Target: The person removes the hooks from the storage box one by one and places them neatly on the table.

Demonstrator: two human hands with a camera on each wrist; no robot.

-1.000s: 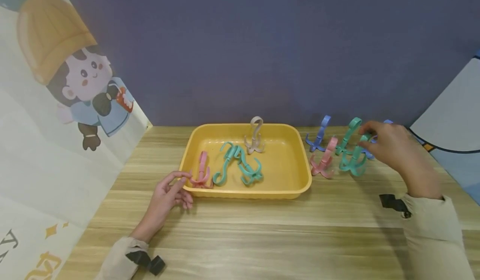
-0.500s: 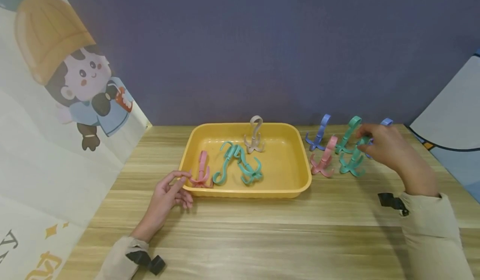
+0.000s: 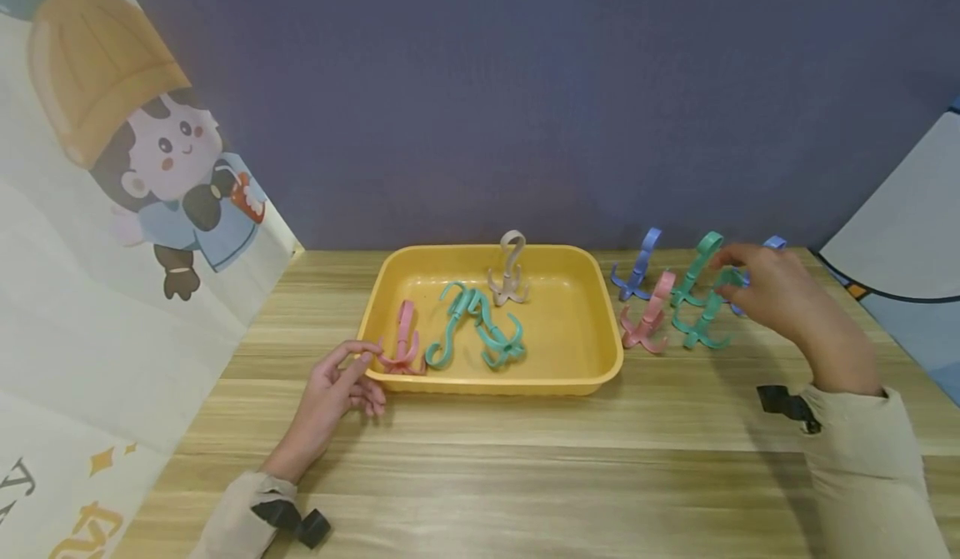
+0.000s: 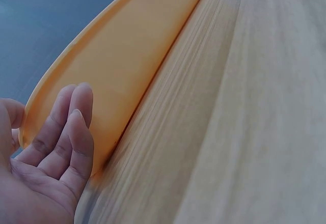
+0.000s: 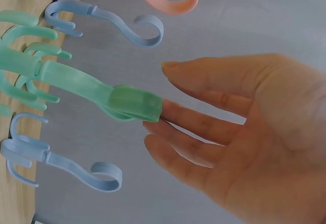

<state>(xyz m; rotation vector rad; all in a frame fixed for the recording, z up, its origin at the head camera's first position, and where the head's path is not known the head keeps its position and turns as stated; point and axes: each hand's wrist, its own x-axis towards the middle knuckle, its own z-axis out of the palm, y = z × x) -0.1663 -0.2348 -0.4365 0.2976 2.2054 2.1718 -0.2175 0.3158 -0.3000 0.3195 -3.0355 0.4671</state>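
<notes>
My left hand (image 3: 330, 401) holds the near left corner of a yellow tray (image 3: 487, 386), a finger over the rim and other fingers outside against the wall. Inside the tray are a pink claw hook (image 3: 405, 342), a beige claw hook (image 3: 510, 280) and several teal hooks (image 3: 450, 330). Over on the right, my right hand (image 3: 780, 301) is at the curled top of a green claw hook (image 3: 702, 326) standing on its prongs. In the right wrist view a fingertip touches that green hook (image 5: 135, 103), while the thumb stays apart from it.
Beside the green hook stand a pink claw hook (image 3: 648, 317), a blue claw hook (image 3: 639, 267), another green claw hook (image 3: 697, 267) and a partly hidden blue hook (image 3: 774, 243). A dark panel (image 3: 480, 109) rises behind the wood-grain table (image 3: 480, 476).
The green hook beneath my right hand has turned and shifted slightly left and away, its prongs now pointing differently. My left hand and the tray have stayed in place.
</notes>
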